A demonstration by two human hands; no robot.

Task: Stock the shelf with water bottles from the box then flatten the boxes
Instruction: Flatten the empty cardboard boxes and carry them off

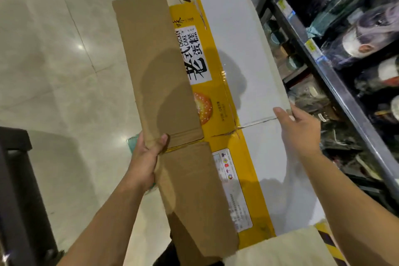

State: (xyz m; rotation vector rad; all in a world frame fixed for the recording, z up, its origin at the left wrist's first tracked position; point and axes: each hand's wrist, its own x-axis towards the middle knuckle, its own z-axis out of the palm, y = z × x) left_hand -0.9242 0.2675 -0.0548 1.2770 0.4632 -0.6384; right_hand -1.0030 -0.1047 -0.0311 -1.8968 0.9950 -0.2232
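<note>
Fingers of the left hand (149,153) clamp the brown flap (159,75) at its crease; fingers of the right hand (300,134) pinch the white panel's (235,54) near edge. Item: one cardboard box (216,93), yellow print, already collapsed flat, held between both hands above the floor (54,49), beside the shelf (336,84). Long axis runs away from the person, so the hands sit across its short width, both equally near. Likely next: fold flap inward. Water bottles: none clearly identifiable.

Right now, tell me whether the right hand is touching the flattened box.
Touching. The head view shows the right hand gripping the white edge of the flattened box, thumb on top.
</note>
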